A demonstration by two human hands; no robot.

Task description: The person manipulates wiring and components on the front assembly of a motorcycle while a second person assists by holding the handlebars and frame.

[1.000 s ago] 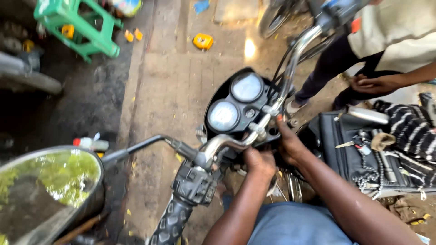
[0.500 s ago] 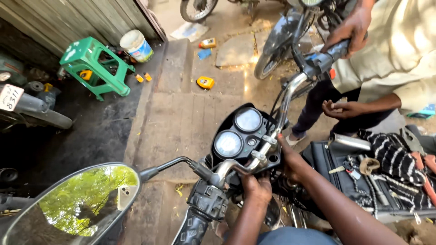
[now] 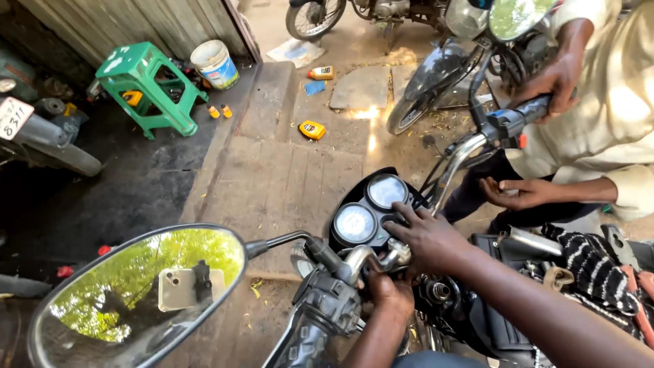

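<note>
Since half a second ago my right hand has slid up from beside the handlebar clamp onto the gauges; the view has tilted up too. Right hand: fingers spread flat, resting just below the two dials, gripping nothing. Left hand: curled around the handlebar by the clamp, fingertips hidden. Mirror at lower left. Another person's hand grips the far grip.

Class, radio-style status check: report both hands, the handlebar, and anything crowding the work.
Left hand gripping the handlebar near its clamp. Right hand on the bar centre behind the twin gauges. Another person's hand holds the far handlebar grip; mirror close by.
</note>
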